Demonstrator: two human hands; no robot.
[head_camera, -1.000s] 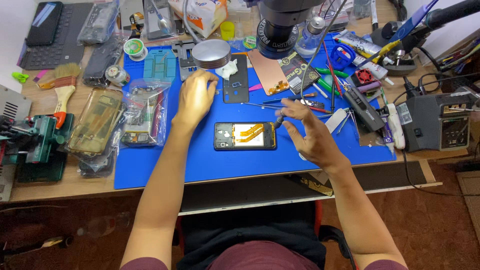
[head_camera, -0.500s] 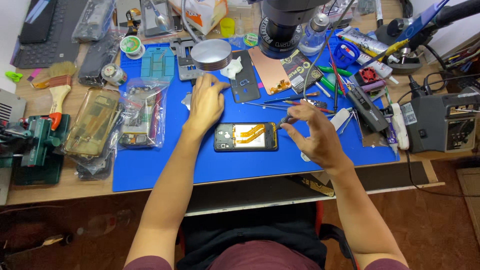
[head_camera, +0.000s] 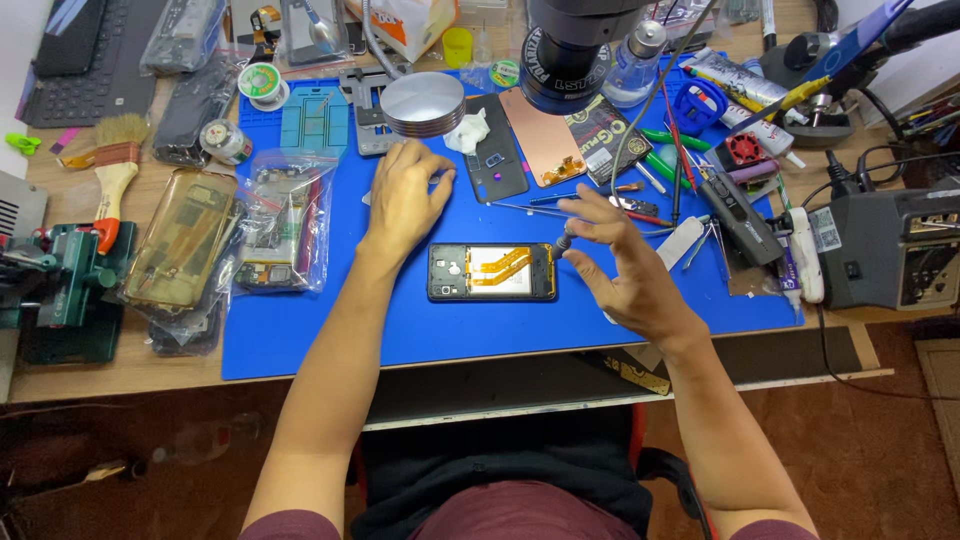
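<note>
Plastic bags (head_camera: 265, 235) with phone parts at 9 o'clock of blue mat (head_camera: 330, 330), set aside.

Left hand (head_camera: 405, 200) flat on mat at 11 o'clock of opened phone (head_camera: 492, 272), fingers loosely spread, holding nothing visible.

Opened phone at mat centre, back cover off, orange flex cables and battery exposed: disassembly well along, inner parts still seated.

Right hand (head_camera: 625, 255) at phone's 3 o'clock, fingertips pinching small screwdriver (head_camera: 563, 243), tip near phone's right edge. Removed dark back cover (head_camera: 497, 160) at 12 o'clock.

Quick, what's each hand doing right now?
Left hand: empty, resting palm-down on the blue mat above the opened phone.
Right hand: fingertips pinching a small screwdriver by the phone's right end.
</note>
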